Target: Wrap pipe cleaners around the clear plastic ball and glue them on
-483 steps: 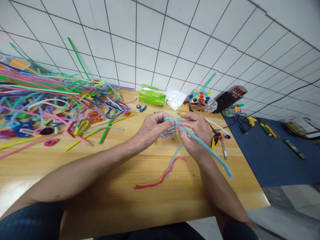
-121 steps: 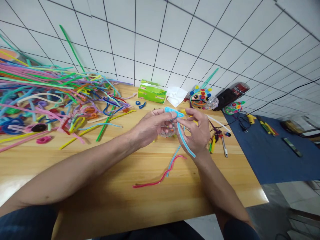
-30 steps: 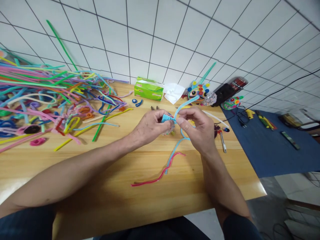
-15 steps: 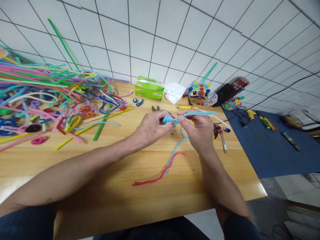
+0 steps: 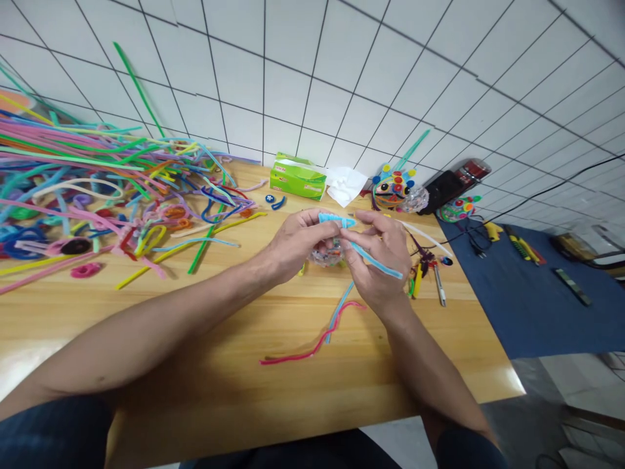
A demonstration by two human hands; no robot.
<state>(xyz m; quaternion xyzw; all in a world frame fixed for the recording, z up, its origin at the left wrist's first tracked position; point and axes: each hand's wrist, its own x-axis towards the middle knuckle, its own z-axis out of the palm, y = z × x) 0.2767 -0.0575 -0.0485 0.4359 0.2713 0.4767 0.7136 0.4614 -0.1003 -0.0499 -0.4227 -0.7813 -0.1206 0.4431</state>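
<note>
Above the wooden table (image 5: 205,397), my left hand (image 5: 300,246) is closed on a light-blue pipe-cleaner coil (image 5: 329,219), pinched between thumb and fingers. My right hand (image 5: 381,260) pinches the loose light-blue pipe cleaner (image 5: 378,262) close to the coil; its free end slants down to the right across the hand. Just below the fingers shows part of a clear, many-coloured object (image 5: 326,255), mostly hidden. On the tabletop, a red pipe cleaner (image 5: 303,357) lies crossed with another light-blue pipe cleaner (image 5: 336,320).
A large heap of coloured pipe cleaners (image 5: 97,176) covers the left side. Along the wall stand a green tissue pack (image 5: 297,179), a decorated craft figure (image 5: 392,189) and a dark bottle (image 5: 439,189). A pen (image 5: 440,286) lies at right, near a blue mat (image 5: 532,299).
The free end of the pipe cleaner in my right hand has swung from pointing level right to slanting downward. My right hand has turned and closed in on the left. The view has shifted slightly.
</note>
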